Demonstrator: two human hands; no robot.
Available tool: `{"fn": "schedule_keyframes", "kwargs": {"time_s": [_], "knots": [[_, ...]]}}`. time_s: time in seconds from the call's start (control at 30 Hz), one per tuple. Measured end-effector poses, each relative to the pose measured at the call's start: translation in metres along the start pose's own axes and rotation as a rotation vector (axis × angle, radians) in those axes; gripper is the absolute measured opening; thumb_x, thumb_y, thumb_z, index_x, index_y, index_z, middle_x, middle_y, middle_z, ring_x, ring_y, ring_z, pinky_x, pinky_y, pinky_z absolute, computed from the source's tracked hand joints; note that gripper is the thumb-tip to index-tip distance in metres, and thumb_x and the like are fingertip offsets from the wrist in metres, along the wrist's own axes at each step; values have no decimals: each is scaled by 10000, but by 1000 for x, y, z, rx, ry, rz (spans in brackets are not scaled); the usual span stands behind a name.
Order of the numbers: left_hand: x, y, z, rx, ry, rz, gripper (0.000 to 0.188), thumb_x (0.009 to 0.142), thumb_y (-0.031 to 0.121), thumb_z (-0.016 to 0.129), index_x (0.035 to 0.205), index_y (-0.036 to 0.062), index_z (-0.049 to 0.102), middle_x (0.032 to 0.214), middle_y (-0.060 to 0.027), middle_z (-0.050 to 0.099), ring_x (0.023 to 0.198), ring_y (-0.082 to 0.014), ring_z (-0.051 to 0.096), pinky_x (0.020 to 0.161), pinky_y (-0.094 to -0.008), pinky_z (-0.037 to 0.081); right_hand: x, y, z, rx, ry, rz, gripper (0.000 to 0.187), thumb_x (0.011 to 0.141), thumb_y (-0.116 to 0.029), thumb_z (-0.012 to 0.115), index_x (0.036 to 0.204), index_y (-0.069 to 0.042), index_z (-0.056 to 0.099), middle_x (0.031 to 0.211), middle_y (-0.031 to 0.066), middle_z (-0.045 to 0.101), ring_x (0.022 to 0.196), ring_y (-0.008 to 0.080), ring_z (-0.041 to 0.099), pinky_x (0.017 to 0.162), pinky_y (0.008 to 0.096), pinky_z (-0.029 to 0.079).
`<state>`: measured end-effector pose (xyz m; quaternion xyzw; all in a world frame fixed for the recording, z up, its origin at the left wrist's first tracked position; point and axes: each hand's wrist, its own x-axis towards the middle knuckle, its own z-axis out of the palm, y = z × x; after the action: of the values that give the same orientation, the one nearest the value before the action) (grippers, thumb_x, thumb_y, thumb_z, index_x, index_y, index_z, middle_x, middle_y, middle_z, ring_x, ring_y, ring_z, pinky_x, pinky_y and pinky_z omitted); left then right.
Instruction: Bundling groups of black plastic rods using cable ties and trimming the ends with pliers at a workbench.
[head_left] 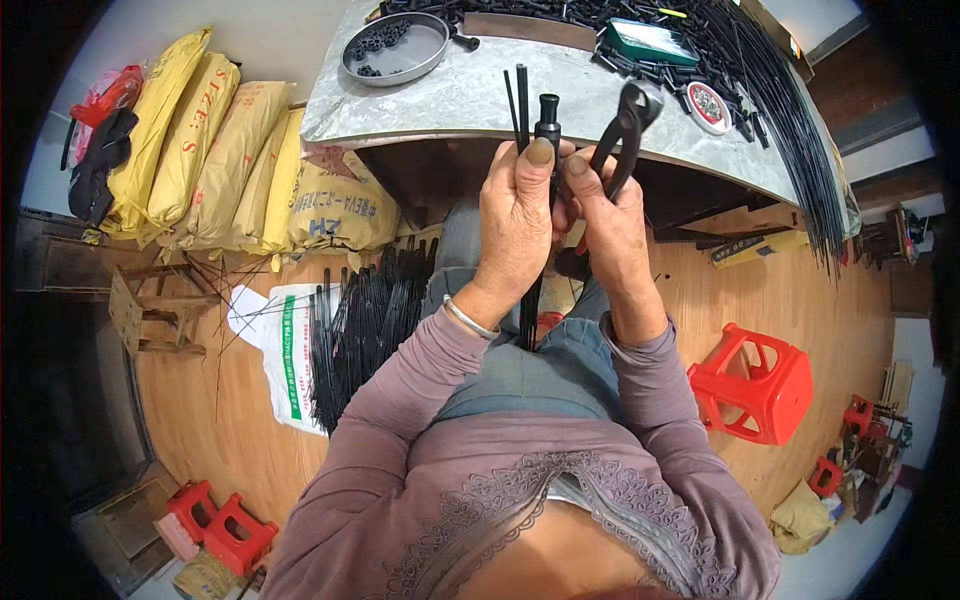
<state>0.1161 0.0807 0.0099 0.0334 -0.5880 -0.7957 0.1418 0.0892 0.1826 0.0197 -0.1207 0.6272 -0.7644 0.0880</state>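
Between our two hands, just below the near edge of the grey marble-patterned tabletop (450, 95), we hold a short black tubular fitting with a flared end (548, 128). It sits to the right of our left hand (520, 205), beside the thumb tip, and to the left of our right hand (612, 225). Its long axis runs nearly straight up the view, flared end pointing away from our body toward the table.

Our left hand is curled, its thumb pressed against its fingers, pinching thin straight black rods (523, 100). Their tips rise past the fingers just left of the fitting, almost parallel to it; black lengths also show below the hand, pointing toward our lap. How the rods meet the fitting, our fingers hide.

Our right hand is wrapped round dark metal pincers with a looped head (630, 125), its thumb bent in toward the fitting. The head stands above the fist, pointing up and slightly right, apart from the fitting. We cannot tell exactly how the hidden fingers of either hand lie.

On our left, a thick bundle of black rods (370, 330) lies beside our leg.
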Motion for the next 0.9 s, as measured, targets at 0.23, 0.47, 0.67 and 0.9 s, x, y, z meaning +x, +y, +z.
{"fn": "schedule_keyframes", "kwargs": {"time_s": [0.23,0.47,0.67,0.9], "knots": [[2,-6,-3,5,-9,10,564,959,557,416,1015,26,599,590,28,471,492,-35,432,422,-191,328,2,2,-4,37,-44,68,288,932,-309,616,990,-27,598,662,3,522,525,96,529,456,237,417],[3,-5,-6,-25,-14,-48,578,951,569,422,1020,21,593,600,31,481,502,-35,445,428,-186,348,5,9,-13,291,-81,150,231,892,-265,670,869,-55,578,662,15,514,555,135,554,480,264,459],[3,-6,-4,-89,6,-25,528,948,540,466,958,27,591,592,46,469,470,-12,431,390,-173,330,6,5,-15,326,-146,171,222,881,-248,682,896,-40,606,664,17,516,572,141,559,504,276,487],[3,-7,-2,-94,-7,-40,528,945,538,472,965,24,588,599,47,472,477,-7,437,389,-168,326,4,2,-17,281,-139,185,231,876,-256,687,864,-50,584,649,10,497,566,142,558,508,279,485]]}}
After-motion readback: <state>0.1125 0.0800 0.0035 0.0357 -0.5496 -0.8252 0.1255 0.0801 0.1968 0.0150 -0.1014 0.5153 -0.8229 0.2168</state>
